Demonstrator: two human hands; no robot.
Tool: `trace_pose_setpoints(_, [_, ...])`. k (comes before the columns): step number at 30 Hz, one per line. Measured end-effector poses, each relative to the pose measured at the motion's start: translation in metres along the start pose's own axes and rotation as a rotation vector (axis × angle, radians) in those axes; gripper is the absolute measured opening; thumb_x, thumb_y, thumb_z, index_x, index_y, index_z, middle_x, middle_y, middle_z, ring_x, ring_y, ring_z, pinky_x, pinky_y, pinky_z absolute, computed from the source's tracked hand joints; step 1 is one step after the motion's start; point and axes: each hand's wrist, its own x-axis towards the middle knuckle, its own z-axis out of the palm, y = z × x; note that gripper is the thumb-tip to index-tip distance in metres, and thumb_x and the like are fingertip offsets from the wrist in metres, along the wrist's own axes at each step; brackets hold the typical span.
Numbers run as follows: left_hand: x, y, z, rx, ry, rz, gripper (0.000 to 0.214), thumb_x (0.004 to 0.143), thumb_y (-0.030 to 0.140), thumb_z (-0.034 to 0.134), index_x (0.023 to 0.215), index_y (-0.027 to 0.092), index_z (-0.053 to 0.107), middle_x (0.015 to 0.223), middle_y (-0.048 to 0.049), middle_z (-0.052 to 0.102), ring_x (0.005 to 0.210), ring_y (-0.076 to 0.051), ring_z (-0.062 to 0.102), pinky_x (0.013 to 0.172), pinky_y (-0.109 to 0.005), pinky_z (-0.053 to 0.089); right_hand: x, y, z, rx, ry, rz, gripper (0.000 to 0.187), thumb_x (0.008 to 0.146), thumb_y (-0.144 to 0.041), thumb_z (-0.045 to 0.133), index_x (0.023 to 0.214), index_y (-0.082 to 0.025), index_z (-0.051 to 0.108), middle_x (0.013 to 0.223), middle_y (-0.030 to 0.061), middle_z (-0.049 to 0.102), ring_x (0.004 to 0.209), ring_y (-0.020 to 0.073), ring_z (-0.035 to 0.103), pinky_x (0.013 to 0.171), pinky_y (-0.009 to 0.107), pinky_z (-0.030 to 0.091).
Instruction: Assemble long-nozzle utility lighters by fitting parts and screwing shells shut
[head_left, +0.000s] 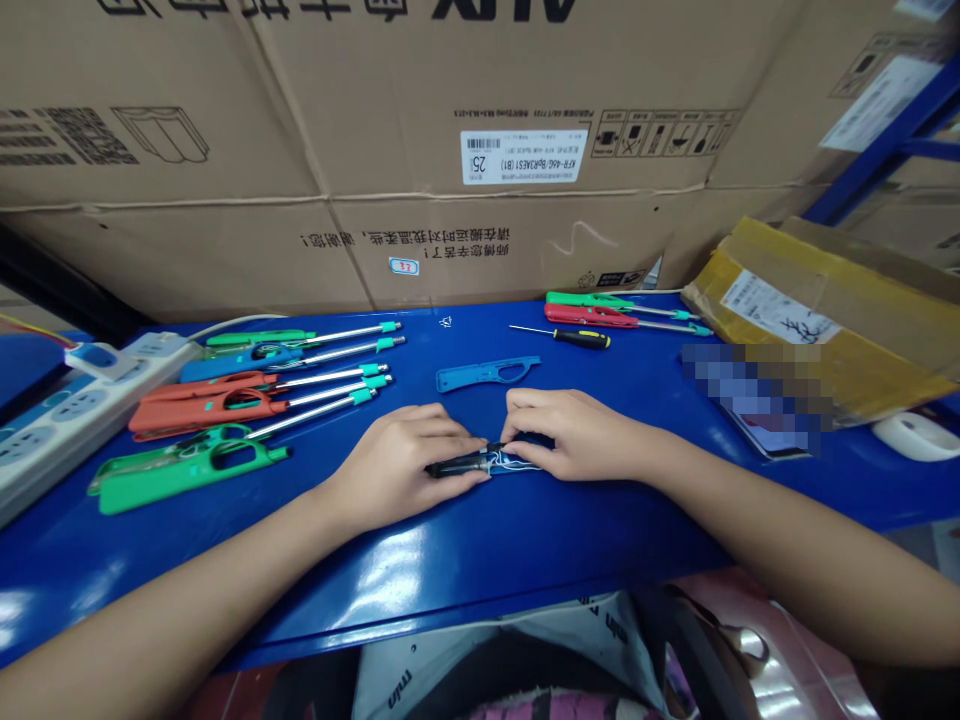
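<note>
"Where's your work?"

"Nearer you than the loose blue shell [480,376]: the open casing [507,470] with its white wires [517,461]. Your left hand [411,456] pinches its black insert [459,465]; your right hand [571,434] has its fingertips over the wires, but whether they grip one I can't tell."

"Any advice?"

"Hold the left steady and settle each wire flat, so none gets trapped, I'd judge."

"Labels?"

"Beyond the shell, the carton [405,100] bears an upside-down label [525,157]: KFR-46G/BpR3AES1(B1), 25."

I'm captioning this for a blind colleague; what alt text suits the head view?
The left hand and right hand hold an open blue casing with white wires on a blue table. Beyond lie a loose blue shell and a screwdriver.
</note>
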Motion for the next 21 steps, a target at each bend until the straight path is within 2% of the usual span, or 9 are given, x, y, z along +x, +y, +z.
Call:
trace_pose_setpoints(12, [0.0015, 0.0019, 0.0005, 0.052, -0.037, 0.028, 0.024, 0.095, 0.036, 0.065, 0.11, 0.023, 0.078, 0.101, -0.0051, 0.077, 0.088, -0.019, 0.068, 0.079, -0.032, 0.056, -0.0003, -0.0062, -0.0066, -0.146, -0.06, -0.022, 0.015, 0.098, -0.023, 0.053, 0.094, -0.017, 0.067, 0.094, 0.0037, 0.062, 0.079, 0.016, 0.059, 0.066, 0.029, 0.039])
trace_pose_setpoints(16, [0.0034, 0.0044, -0.001, 0.085, -0.066, 0.042, 0.024, 0.097, 0.037, 0.062, 0.111, 0.023, 0.077, 0.101, -0.0053, 0.076, 0.088, -0.019, 0.068, 0.079, -0.032, 0.056, -0.0003, -0.0062, -0.0064, -0.164, -0.063, 0.019, 0.012, 0.096, -0.024, 0.057, 0.092, -0.018, 0.066, 0.094, 0.0034, 0.063, 0.077, 0.0153, 0.058, 0.064, 0.028, 0.036])
trace_pose_setpoints(21, [0.0038, 0.0058, -0.0036, 0.13, -0.098, 0.058, 0.025, 0.098, 0.036, 0.06, 0.11, 0.022, 0.077, 0.101, -0.0051, 0.075, 0.088, -0.019, 0.068, 0.078, -0.032, 0.055, 0.0013, -0.0029, -0.0019, -0.078, -0.053, 0.093, 0.009, 0.095, -0.026, 0.061, 0.089, -0.021, 0.065, 0.096, 0.0019, 0.064, 0.08, 0.0154, 0.06, 0.064, 0.027, 0.036])
